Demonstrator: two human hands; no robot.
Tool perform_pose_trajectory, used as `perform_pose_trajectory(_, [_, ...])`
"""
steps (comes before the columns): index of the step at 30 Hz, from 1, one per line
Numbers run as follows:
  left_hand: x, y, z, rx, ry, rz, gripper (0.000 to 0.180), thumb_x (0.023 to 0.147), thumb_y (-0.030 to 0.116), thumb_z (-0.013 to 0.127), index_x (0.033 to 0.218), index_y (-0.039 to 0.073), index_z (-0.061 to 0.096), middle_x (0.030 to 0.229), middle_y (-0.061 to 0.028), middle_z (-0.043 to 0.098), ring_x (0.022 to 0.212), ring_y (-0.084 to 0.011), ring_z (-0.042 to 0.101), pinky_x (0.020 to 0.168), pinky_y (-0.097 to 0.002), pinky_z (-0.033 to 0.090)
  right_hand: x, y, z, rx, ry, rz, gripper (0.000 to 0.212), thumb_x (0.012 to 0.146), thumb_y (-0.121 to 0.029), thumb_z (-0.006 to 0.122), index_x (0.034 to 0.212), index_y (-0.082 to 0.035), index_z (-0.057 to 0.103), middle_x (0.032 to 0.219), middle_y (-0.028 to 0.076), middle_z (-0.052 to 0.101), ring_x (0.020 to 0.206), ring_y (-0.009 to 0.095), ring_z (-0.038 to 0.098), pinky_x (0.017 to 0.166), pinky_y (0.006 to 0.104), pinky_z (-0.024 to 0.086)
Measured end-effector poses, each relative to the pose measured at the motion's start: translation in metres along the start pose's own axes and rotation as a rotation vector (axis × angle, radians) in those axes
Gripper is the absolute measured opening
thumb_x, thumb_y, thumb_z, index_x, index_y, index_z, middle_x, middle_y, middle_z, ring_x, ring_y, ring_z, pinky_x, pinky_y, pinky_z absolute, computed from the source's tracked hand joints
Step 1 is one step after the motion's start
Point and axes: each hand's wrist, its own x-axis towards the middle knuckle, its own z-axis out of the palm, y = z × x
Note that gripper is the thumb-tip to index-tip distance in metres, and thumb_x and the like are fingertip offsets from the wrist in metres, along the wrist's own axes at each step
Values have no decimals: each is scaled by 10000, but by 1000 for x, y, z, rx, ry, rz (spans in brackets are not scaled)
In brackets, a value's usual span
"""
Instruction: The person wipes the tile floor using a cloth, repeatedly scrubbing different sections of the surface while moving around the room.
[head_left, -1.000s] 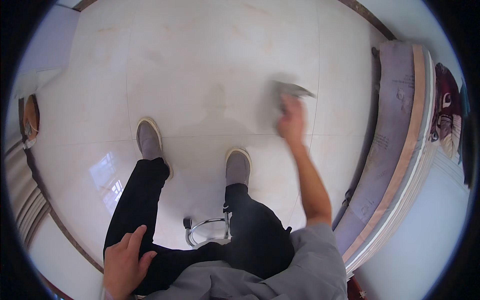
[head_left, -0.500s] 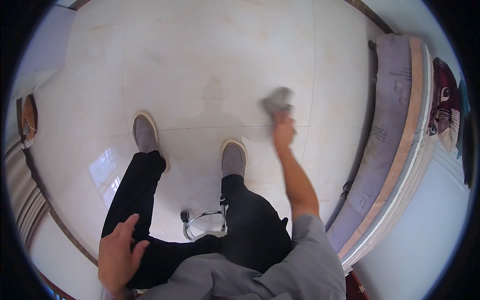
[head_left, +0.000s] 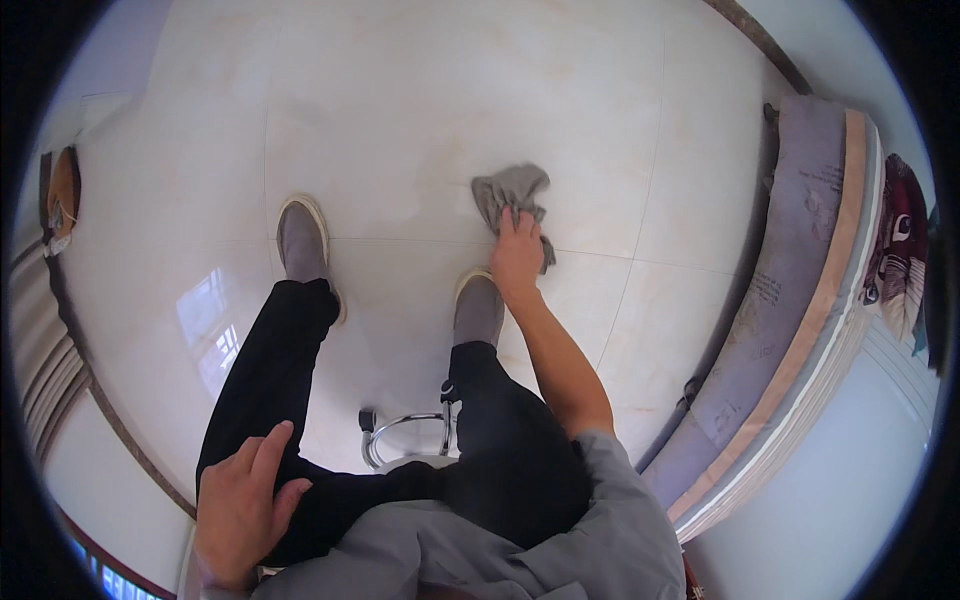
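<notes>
the right hand [head_left: 517,258] is pressing a grey cloth [head_left: 512,195] onto the pale tiled floor [head_left: 400,120], fingers clamped on it. the left hand [head_left: 240,505] is lying on the left thigh [head_left: 255,385], fingers slightly apart, holding nothing.

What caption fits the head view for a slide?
Seated person's right hand presses a grey cloth on the tiled floor; left hand rests on thigh.
</notes>
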Motion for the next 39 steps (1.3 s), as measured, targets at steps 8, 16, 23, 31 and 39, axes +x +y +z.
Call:
perform_pose_trajectory(8, [-1, 7, -4, 26, 14, 94, 645, 799, 131, 839, 1377, 52, 563, 1007, -153, 675, 826, -342, 672, 728, -425, 542, 40, 4, -17, 45, 23, 42, 481, 866, -61, 604, 1345, -74, 631, 1185, 200, 564, 1051, 395, 597, 849, 458, 566])
perform_pose_trajectory(16, [-4, 10, 2, 89, 12, 103, 642, 820, 211, 826, 1377, 40, 557, 1052, -138, 663, 840, -322, 680, 703, -403, 537, 48, 11, -15, 10, 62, 28, 431, 912, -67, 561, 1336, -71, 639, 1189, 207, 567, 1124, 410, 600, 796, 464, 597])
perform_pose_trajectory(23, [-9, 10, 5, 94, 38, 61, 629, 828, 210, 811, 1370, 28, 550, 982, -116, 623, 816, -299, 662, 651, -398, 513, -2, 9, -5, -11, -85, -48, 468, 894, -115, 622, 1358, -54, 620, 1241, 200, 562, 1122, 402, 598, 848, 468, 587])
perform_pose_trajectory(31, [-6, 16, 12, 69, 28, 121, 640, 816, 183, 812, 1381, 36, 550, 969, -134, 630, 850, -336, 658, 681, -425, 521, 91, -33, -26, 104, -33, 177, 503, 866, -86, 617, 1367, -44, 597, 1246, 202, 552, 1157, 387, 571, 858, 472, 567])
perform_pose_trajectory(39, [-9, -7, 27, -32, 64, -45, 653, 792, 51, 816, 1391, 47, 555, 1007, -174, 673, 766, -323, 671, 689, -410, 548, -1, 78, 11, -39, 65, 304, 396, 965, -117, 540, 1352, -175, 601, 1272, 178, 596, 1103, 366, 625, 855, 504, 562])
